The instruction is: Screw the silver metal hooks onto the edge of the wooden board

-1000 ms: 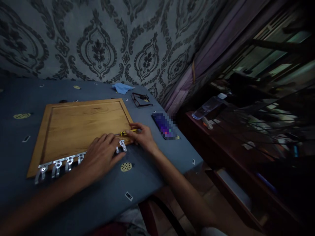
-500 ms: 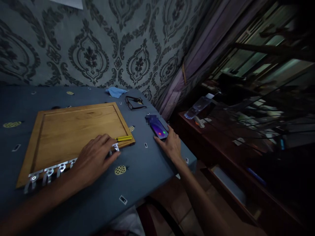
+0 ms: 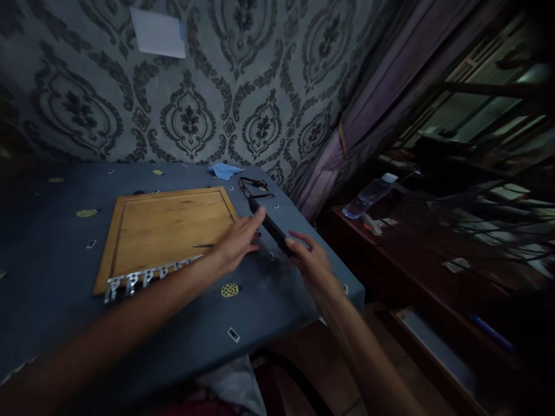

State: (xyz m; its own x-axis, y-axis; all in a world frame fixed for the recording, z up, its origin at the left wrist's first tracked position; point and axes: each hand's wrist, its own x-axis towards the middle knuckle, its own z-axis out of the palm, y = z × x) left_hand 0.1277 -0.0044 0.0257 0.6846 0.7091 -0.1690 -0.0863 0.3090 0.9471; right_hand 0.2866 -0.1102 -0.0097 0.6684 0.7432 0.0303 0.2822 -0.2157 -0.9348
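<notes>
My right hand [image 3: 313, 258] is closed on the near end of a dark phone [image 3: 274, 230], which is tipped up so that only its thin side shows. My left hand [image 3: 237, 240] is beside the phone's left side, fingers stretched out and holding nothing; whether a fingertip touches the phone I cannot tell. Left of that hand lies a framed wooden board [image 3: 173, 222] on the table. A row of metal clips [image 3: 148, 277] runs along its front edge. A thin object [image 3: 203, 245] on the board is partly covered by my left hand.
Folded glasses [image 3: 255, 188] and a blue cloth [image 3: 224, 171] lie at the back of the patterned tablecloth [image 3: 191, 341]. To the right, a water bottle [image 3: 368, 196] leans on a dark red cabinet [image 3: 416, 254] beside a white plug, with an open drawer below.
My right hand has picked up the phone and tilted it edge-on. My left hand has left the metal clips and moved right to the phone. The view has shifted left and up.
</notes>
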